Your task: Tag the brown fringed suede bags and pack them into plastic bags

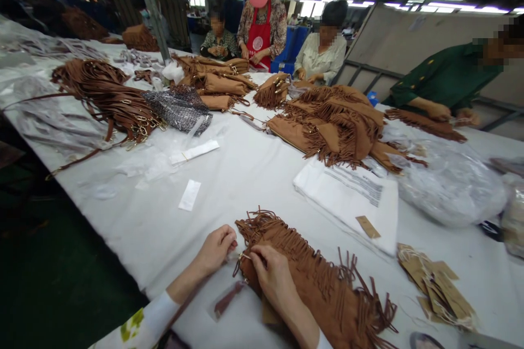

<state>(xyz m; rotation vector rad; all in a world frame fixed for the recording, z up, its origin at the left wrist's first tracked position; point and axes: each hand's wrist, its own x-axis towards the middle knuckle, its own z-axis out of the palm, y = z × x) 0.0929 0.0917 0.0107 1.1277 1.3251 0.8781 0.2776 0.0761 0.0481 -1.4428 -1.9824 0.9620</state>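
A brown suede fringed bag (319, 283) lies on the white table (245, 174) in front of me. My left hand (216, 250) is curled in a pinch at the bag's left corner, on something small I cannot make out. My right hand (273, 278) rests on the bag's top edge, fingers closed on a small metal fitting (244, 256) at that corner. A small clear packet with a dark red piece (227, 300) lies just below my hands.
A stack of white sheets (347, 196) and a pile of tan paper tags (438, 283) lie to the right. A heap of fringed bags (339, 120), brown straps (114, 98) and plastic bags (450, 185) cover the table farther away. Several other people work at the far side.
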